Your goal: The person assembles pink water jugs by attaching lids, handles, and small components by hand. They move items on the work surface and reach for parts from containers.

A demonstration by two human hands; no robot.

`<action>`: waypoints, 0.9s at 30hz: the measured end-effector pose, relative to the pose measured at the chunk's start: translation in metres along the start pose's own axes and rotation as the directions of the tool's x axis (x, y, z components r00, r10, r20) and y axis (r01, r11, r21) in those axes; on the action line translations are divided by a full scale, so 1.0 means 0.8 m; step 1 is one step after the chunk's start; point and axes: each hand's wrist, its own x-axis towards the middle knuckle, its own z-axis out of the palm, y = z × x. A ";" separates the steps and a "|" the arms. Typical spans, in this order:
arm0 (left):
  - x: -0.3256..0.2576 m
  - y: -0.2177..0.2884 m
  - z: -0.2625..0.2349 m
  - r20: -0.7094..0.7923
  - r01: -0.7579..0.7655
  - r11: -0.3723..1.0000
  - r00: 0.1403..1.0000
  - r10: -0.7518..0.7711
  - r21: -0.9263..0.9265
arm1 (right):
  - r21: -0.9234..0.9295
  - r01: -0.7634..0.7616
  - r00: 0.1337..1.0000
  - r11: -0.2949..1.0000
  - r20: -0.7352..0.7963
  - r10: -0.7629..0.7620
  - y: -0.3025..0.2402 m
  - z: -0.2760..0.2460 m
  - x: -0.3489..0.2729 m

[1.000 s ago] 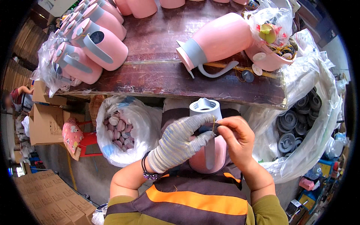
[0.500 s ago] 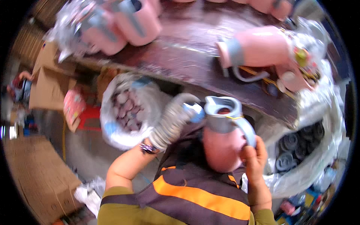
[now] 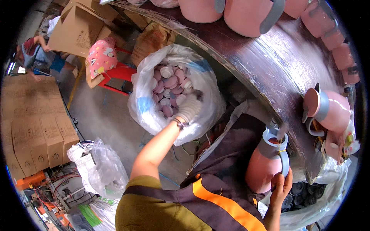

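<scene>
My left hand (image 3: 189,107), in a pale knit glove, reaches over the right side of a clear plastic bag (image 3: 141,86). Round pink and white lids (image 3: 170,81) fill the bag, and the hand is at their edge. Its fingers are blurred and partly hidden, so whether it grips a lid is not visible. On the right, my right hand (image 3: 278,189) grips the grey handle of a pink jug (image 3: 262,169). That jug stands upright against my lap, its grey-collared mouth uncovered and a yellow tie around the handle top.
A dark, scuffed table (image 3: 266,63) curves across the upper right with several pink jugs; one jug (image 3: 332,107) lies on its side. Below it sits a bag of dark grey parts (image 3: 304,194). A red stool (image 3: 117,73), cartons (image 3: 36,123) and another person (image 3: 36,54) are leftward.
The view has swung left. My left hand has gone from beside the jug's mouth to the bag of lids, while my right hand still holds the jug by its handle.
</scene>
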 end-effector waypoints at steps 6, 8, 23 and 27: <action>0.046 -0.176 0.095 -0.057 0.323 0.868 0.943 -0.327 0.377 | -0.079 0.128 0.990 0.989 0.077 -0.122 0.011 0.013 0.013; 0.042 -0.228 0.124 0.212 0.330 0.900 0.894 -0.395 0.284 | -0.080 0.098 0.989 0.992 0.117 -0.088 -0.008 0.018 0.020; -0.002 -0.168 0.042 -0.001 0.235 0.955 0.971 -0.239 0.182 | -0.236 0.086 0.987 0.968 0.151 -0.051 -0.005 -0.005 0.002; -0.021 -0.044 -0.041 -0.205 0.055 0.872 0.963 -0.175 -0.486 | -0.259 0.605 0.794 0.753 0.128 -0.595 0.042 -0.041 -0.030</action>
